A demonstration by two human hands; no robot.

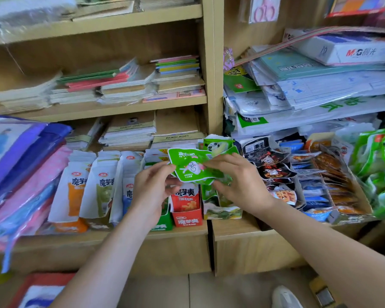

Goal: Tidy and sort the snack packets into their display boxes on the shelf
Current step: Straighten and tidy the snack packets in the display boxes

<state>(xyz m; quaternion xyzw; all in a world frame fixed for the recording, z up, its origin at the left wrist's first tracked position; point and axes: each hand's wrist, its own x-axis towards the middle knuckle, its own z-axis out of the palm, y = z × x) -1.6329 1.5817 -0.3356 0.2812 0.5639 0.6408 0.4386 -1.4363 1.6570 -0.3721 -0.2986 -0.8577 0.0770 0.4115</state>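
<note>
– Just above the red display box (pixel 187 215), both hands up, a bunch of green snack packets (pixel 191 166) between them
– Fingers?
– Left hand (pixel 152 187) pinches the bunch's left edge, fingers curled. Right hand (pixel 236 181) grips the right side, fingers bent round the packets
– Around the red box?
– White packet boxes (pixel 93 185) in a row left of it, torn green box (pixel 222 213) touching its right side, dark and orange packets (pixel 329 174) further right, notebook stacks (pixel 129 132) behind and above it
</note>
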